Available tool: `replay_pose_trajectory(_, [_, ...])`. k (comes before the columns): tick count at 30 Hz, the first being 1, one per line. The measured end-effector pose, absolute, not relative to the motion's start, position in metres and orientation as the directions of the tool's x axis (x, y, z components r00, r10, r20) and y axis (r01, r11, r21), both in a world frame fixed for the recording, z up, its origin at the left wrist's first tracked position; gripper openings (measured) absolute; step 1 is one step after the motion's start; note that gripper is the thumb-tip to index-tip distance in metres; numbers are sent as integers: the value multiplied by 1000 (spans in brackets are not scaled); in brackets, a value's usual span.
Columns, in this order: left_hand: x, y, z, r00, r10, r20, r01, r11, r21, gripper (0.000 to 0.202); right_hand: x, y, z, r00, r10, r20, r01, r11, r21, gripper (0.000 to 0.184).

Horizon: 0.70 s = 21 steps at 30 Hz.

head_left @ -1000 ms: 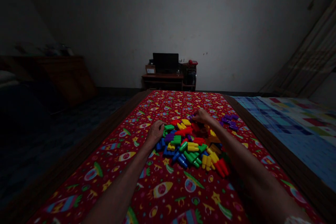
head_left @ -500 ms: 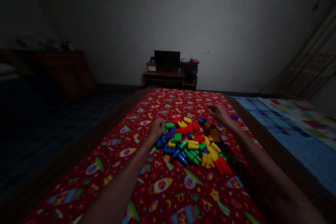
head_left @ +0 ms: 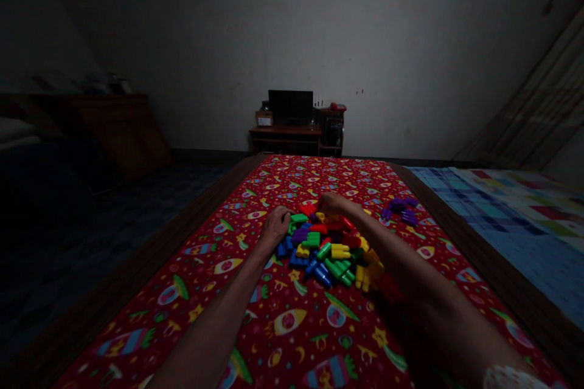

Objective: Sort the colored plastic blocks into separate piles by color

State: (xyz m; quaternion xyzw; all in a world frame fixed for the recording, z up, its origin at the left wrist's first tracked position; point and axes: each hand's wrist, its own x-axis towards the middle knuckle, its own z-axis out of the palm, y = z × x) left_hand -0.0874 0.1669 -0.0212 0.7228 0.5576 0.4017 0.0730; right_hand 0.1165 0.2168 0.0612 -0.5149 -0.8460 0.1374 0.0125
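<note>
A pile of plastic building blocks (head_left: 340, 251) in green, yellow, blue, red and purple lies on a red patterned cloth (head_left: 292, 322). My left hand (head_left: 276, 224) rests at the pile's left edge, fingers curled and pressed together beside a green block (head_left: 298, 218). Whatever may be under those fingers is hidden. Over the far side of the pile, my right hand (head_left: 332, 202) reaches down with its fingers closed, near red and yellow blocks. What they hold, if anything, does not show. Several purple blocks (head_left: 407, 217) form a separate group to the right.
A dark brown border (head_left: 438, 219) runs along the cloth's side. To the right lies a blue checked bedspread (head_left: 465, 225). A low desk with a monitor (head_left: 291, 104) stands against the far wall. A wooden cabinet (head_left: 114, 134) is at the left.
My right hand has swung left from beside the purple blocks to the far side of the pile. The purple group now shows fully. My left hand has stayed nearly in place.
</note>
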Motion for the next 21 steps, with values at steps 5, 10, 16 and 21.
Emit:
replay_pose_trajectory(5, [-87, 169, -22, 52, 867, 496, 742, -366, 561, 30, 138, 205, 68, -422, 905, 54, 857, 418, -302, 25])
replay_pose_trajectory(10, [-87, 170, -22, 48, 867, 496, 741, -363, 564, 28, 192, 201, 82, -221, 925, 309, 852, 338, -401, 29])
replay_pose_trajectory(16, [-87, 170, -23, 42, 865, 500, 738, -364, 568, 27, 256, 195, 87, 29, 965, 261, 986, 16, -168, 30])
replay_pose_trajectory(21, [-87, 170, -23, 38, 864, 502, 741, -362, 566, 28, 220, 186, 86, -179, 953, 245, 975, 205, -88, 32])
